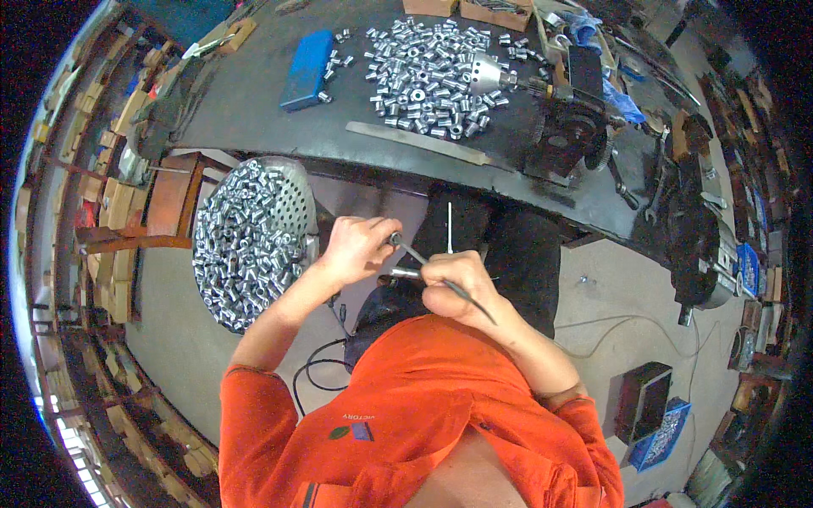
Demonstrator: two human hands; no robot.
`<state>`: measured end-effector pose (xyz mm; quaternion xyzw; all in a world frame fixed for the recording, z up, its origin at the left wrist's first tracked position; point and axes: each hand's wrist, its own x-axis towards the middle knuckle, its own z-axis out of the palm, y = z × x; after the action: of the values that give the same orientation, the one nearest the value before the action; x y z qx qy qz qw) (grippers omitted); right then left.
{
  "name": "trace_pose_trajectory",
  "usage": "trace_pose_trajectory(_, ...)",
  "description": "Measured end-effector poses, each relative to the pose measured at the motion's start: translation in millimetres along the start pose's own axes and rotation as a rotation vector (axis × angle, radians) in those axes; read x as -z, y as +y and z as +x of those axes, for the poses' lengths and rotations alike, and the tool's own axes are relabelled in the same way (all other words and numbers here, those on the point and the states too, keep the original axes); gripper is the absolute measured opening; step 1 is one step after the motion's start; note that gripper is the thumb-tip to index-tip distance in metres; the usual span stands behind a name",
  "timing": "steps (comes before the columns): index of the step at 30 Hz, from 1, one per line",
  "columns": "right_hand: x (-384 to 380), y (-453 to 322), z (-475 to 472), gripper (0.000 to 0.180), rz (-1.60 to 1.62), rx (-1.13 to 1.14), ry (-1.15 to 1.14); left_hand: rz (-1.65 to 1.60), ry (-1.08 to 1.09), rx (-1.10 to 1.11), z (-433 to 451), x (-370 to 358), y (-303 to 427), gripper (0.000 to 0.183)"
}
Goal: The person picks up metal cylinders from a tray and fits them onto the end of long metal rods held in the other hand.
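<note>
In front of my body, my left hand (pixel 362 247) grips a small ring-ended metal fitting (pixel 395 239) between thumb and fingers. A thin metal rod (pixel 413 253) runs from that fitting into my right hand (pixel 462 287), and its darker end comes out across the wrist. A short shiny metal cylinder (pixel 405 273) sticks out to the left from under my right fingers. Left of my left hand stands a perforated metal basin (pixel 295 203) heaped with small metal fittings (pixel 244 254). Another pile of such fittings (pixel 432 82) lies on the dark workbench (pixel 228 120).
A flat metal bar (pixel 413 141) lies along the bench edge. Left of the pile sits a blue plastic box (pixel 308 70); a geared machine (pixel 571 120) stands right. On the floor are a blue bin (pixel 662 438) with metal parts, a dark box (pixel 643 401) and cables (pixel 311 365).
</note>
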<state>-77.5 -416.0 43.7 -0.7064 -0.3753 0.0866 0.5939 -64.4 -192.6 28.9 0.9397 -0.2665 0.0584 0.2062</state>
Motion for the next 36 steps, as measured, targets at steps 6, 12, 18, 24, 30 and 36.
trace_pose_trajectory(6, 8, 2, -13, 0.023, -0.259, 0.157, 0.075, -0.017, 0.107, 0.044, 7, -3, 2, 0.029)
trace_pose_trajectory(12, 12, -26, -18, 0.023, -0.359, 0.22, 0.211, -0.289, 0.156, 0.337, 20, 8, -20, 0.026)
trace_pose_trajectory(18, 6, -14, -20, 0.021, -0.218, 0.157, 0.135, -0.451, 0.102, 0.372, 67, 2, -54, 0.035)
trace_pose_trajectory(24, 3, -13, -13, 0.023, -0.198, 0.172, 0.118, -0.761, 0.322, 0.321, 172, 20, -81, 0.045)
trace_pose_trajectory(30, 7, -14, -22, 0.021, -0.209, 0.15, 0.158, -0.875, 0.474, 0.228, 196, 50, -74, 0.053)
trace_pose_trajectory(36, -1, 4, -29, 0.029, -0.245, 0.151, 0.187, -0.61, 0.29, 0.483, 64, 78, -92, 0.032)
